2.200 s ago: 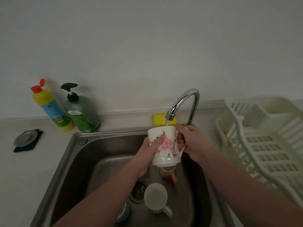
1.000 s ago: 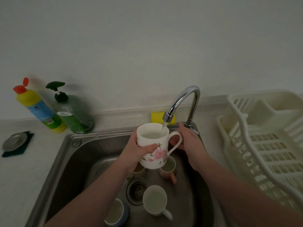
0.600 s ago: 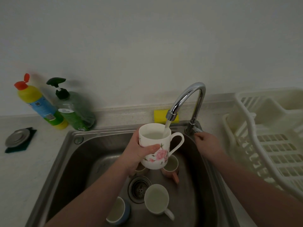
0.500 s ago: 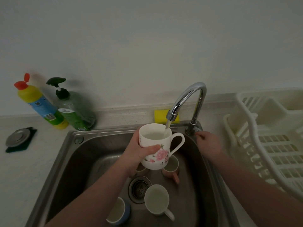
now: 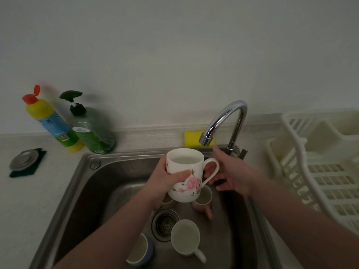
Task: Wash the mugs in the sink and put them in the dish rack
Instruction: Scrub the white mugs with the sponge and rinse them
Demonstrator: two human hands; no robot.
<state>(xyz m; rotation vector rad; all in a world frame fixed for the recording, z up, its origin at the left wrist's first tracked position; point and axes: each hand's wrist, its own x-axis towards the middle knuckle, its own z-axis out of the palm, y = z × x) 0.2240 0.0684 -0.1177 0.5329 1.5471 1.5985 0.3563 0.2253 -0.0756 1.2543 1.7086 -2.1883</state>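
The flowered mug (image 5: 185,174), white with pink blossoms on its side, is held upright over the sink (image 5: 81,189), just below and to the left of the tap (image 5: 223,121) spout, with water standing close to its rim. The left hand (image 5: 167,181) grips its body, thumb across the front and fingers curled round the far side. The mug's handle points right, and the right hand (image 5: 231,175) is beside it with fingers spread and relaxed; its fingertips show through the handle loop, though whether they touch the handle cannot be told. No water is seen running from the spout. On the sink floor under the held mug stand a pink mug (image 5: 203,200) and, partly hidden by the left hand, a brown mug (image 5: 168,199). Nearer the camera, beside the drain (image 5: 165,224), a white mug (image 5: 185,237) stands upright with its handle toward the lower right, and a blue mug (image 5: 140,251) tilts to the left of it. The white dish rack (image 5: 320,171) sits on the counter to the right of the sink. Behind the tap lies a yellow sponge (image 5: 191,138). At the left of the counter stand a yellow bottle (image 5: 52,121) with a red cap and a green pump bottle (image 5: 91,127), and farther left a metal sink plug (image 5: 24,160) rests on a dark pad (image 5: 38,164).
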